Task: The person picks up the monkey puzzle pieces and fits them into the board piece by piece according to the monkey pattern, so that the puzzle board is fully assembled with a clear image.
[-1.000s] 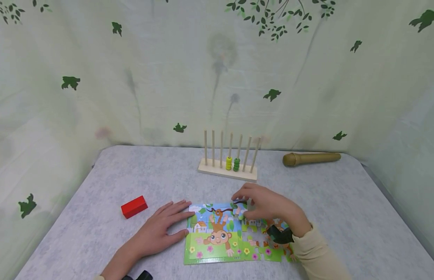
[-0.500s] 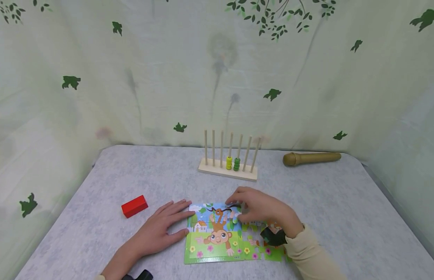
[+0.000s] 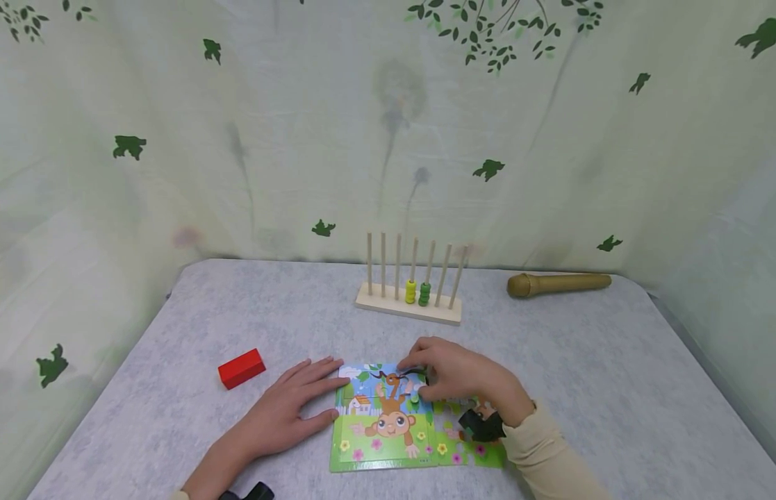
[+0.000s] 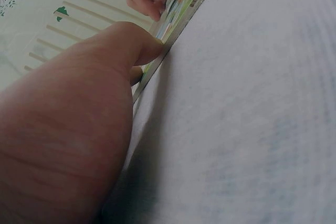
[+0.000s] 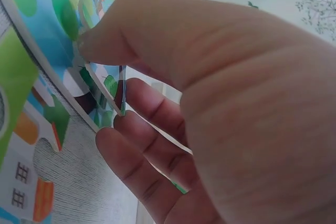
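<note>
The left hand (image 3: 296, 406) of the person lies at the left side of a puzzle board (image 3: 362, 444), with its fingers spread; in the left wrist view, the thumb touches the edge of the board. The right hand (image 3: 463, 375) is above the upper right part of the board, and between its thumb and fingers it pinches a puzzle piece (image 5: 110, 85), which shows a green leaf and a dark branch. In the right wrist view, this piece stands a little tilted against the board, with one edge raised from it. The board lies flat on the tabletop (image 3: 300, 312), and its picture is a monkey hanging upside down, with a house and flowers. Just to the right of the board there are loose pieces (image 3: 453, 451), partly hidden under the right hand and its wrist camera (image 3: 481, 425). A red block (image 3: 241, 369) rests to the left, apart from the left hand. Farther back stands a wooden peg rack (image 3: 406, 309), having yellow beads (image 3: 410, 292) on one peg and green beads (image 3: 424, 294) on the next. A brown stick (image 3: 559, 284) with a thicker end lies near the back edge, on the right side.
</note>
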